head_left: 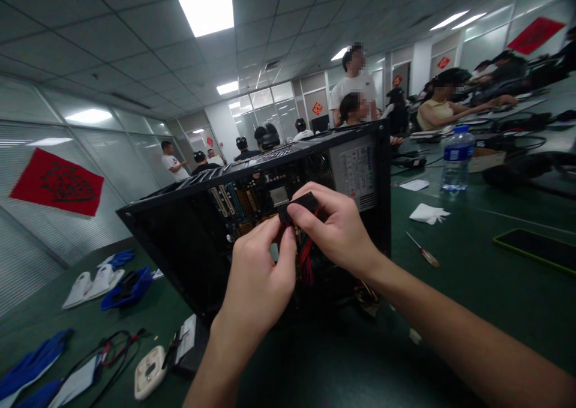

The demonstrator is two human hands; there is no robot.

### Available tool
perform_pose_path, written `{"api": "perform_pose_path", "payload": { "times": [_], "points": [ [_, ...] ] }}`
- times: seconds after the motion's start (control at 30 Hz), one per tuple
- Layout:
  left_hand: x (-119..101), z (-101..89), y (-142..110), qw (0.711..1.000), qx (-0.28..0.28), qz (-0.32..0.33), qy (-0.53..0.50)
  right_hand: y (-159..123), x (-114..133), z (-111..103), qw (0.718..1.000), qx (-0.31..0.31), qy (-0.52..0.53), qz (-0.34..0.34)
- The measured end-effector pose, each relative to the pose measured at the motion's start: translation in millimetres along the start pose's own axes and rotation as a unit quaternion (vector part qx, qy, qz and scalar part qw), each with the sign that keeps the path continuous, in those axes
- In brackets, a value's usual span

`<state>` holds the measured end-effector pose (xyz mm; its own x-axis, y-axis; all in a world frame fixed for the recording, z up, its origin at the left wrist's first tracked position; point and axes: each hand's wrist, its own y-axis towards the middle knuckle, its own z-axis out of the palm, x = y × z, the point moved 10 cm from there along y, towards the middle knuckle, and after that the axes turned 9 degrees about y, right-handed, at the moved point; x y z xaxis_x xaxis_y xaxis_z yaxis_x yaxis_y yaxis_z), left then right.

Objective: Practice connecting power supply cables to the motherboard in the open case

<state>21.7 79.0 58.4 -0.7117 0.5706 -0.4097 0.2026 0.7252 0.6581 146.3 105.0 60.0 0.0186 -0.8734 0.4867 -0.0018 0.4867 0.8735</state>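
In front of me stands an opened black computer case, its side off and its inside facing me. Between both hands is a black power connector with red and dark wires hanging below it. My right hand pinches the connector between thumb and fingers. At the connector's lower left end, the thumb and fingers of my left hand close on it. Behind the hands are the motherboard with its slots and the power supply at the upper right of the case.
Right of the case lie a screwdriver, a crumpled tissue, a phone and a water bottle. Left are blue gloves, a blue tray, cables and a beige object. Several people are farther back.
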Motion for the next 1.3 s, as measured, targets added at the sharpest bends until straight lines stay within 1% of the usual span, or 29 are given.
{"api": "perform_pose_path", "payload": {
  "times": [0.07,0.13,0.2,0.27,0.3,0.37,0.43,0.47,0.53,0.6,0.67,0.73,0.9,1.03,1.2,1.3],
  "points": [
    [10,3.5,2,0.997,0.022,-0.019,0.067,0,-4,3,1.000,0.007,-0.025,0.005],
    [27,12.1,7,0.992,0.050,-0.045,0.109,-1,-14,5,0.998,0.014,-0.063,0.011],
    [51,25.9,13,0.988,0.073,-0.065,0.121,-5,-30,9,0.992,0.023,-0.123,0.011],
    [80,43.0,19,0.983,0.091,-0.091,0.132,-9,-51,14,0.978,0.037,-0.206,0.011],
    [96,51.6,21,0.978,0.101,-0.111,0.148,-12,-67,18,0.966,0.059,-0.250,0.030],
    [121,71.7,22,0.965,0.141,-0.132,0.178,-19,-99,23,0.938,0.099,-0.320,0.084],
    [137,86.8,19,0.952,0.177,-0.144,0.205,-26,-125,25,0.915,0.131,-0.355,0.140],
    [141,91.9,17,0.946,0.191,-0.150,0.215,-29,-136,25,0.905,0.143,-0.361,0.172],
    [144,97.1,14,0.937,0.207,-0.159,0.230,-35,-153,22,0.885,0.160,-0.369,0.235],
    [143,98.4,12,0.932,0.216,-0.165,0.242,-39,-160,19,0.863,0.170,-0.387,0.277],
    [143,97.8,13,0.926,0.219,-0.172,0.255,-41,-160,18,0.848,0.179,-0.412,0.283],
    [144,97.6,15,0.921,0.221,-0.178,0.267,-41,-158,18,0.839,0.186,-0.430,0.277],
    [149,106.5,14,0.910,0.242,-0.191,0.278,-46,-164,21,0.838,0.195,-0.426,0.280],
    [148,113.3,12,0.904,0.252,-0.185,0.292,-48,-165,22,0.842,0.201,-0.418,0.275],
    [151,112.0,12,0.888,0.250,-0.195,0.334,-47,-161,23,0.846,0.198,-0.415,0.271],
    [151,112.0,14,0.885,0.243,-0.189,0.349,-47,-160,24,0.846,0.199,-0.411,0.274]
  ]
}}
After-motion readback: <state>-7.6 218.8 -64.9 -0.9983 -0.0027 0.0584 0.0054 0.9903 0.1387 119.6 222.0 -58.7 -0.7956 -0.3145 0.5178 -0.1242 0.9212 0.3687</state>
